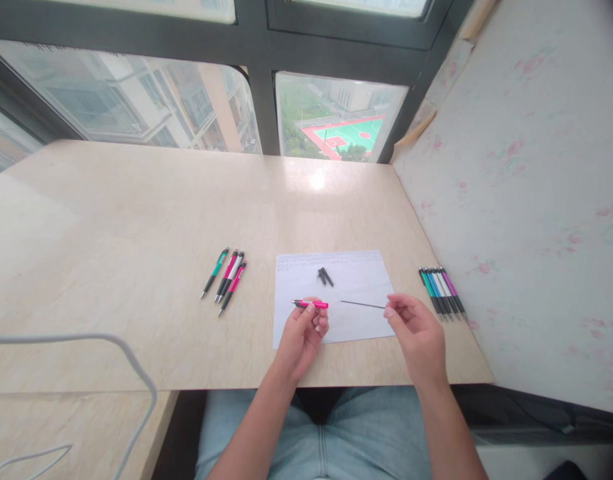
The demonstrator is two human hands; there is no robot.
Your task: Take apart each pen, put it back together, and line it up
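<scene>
My left hand [302, 337] pinches a pink pen barrel [311, 304] and holds it level over a white sheet of paper [356, 280]. My right hand [417, 333] pinches the end of a thin dark refill [362, 305], which points left toward the barrel with a gap between them. Two small black pen parts [325, 276] lie on the paper above the hands.
Several pens, green and pink [225, 273], lie in a row left of the paper. Another row of several pens [441, 291] lies at the table's right edge by the wall [526, 200]. A white cable [131, 363] curves over the lower left. Windows run along the far edge.
</scene>
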